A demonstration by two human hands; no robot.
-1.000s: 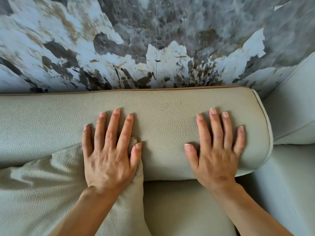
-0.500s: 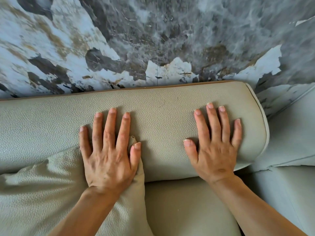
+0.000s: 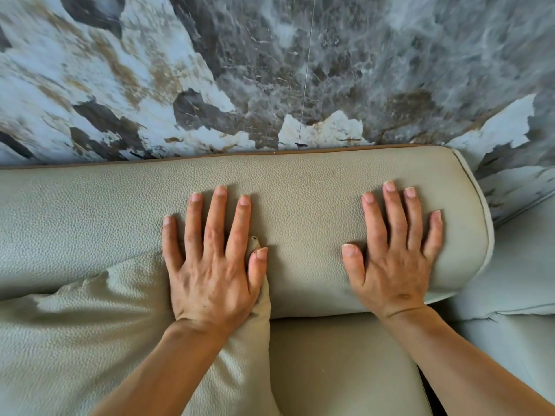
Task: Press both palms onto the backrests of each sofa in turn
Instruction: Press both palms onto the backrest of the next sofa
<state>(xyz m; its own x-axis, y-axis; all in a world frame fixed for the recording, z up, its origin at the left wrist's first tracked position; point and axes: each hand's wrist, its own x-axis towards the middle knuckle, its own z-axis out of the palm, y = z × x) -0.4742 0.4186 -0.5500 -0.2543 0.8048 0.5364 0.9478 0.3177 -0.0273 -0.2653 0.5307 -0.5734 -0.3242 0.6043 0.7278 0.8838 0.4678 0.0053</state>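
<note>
My left hand (image 3: 210,271) lies flat with fingers spread, gripping nothing — its palm sits half on the corner of a loose cushion (image 3: 99,334) and its fingers reach onto the backrest (image 3: 303,235) beyond. My right hand (image 3: 390,262) is open the same way, splayed wide and flat on the backrest near its rounded right end, holding nothing either. The backrest, in pale pebbled leather, runs across in front of me against the marbled wall (image 3: 270,70), with the seat cushion (image 3: 339,364) below it. To press well, I judge I should lean my weight evenly through both palm heels, not the fingertips, and slide the left hand off the cushion corner so both palms meet the backrest itself. A second sofa (image 3: 522,265) sits just beside, to the right — likely my next stop.
</note>
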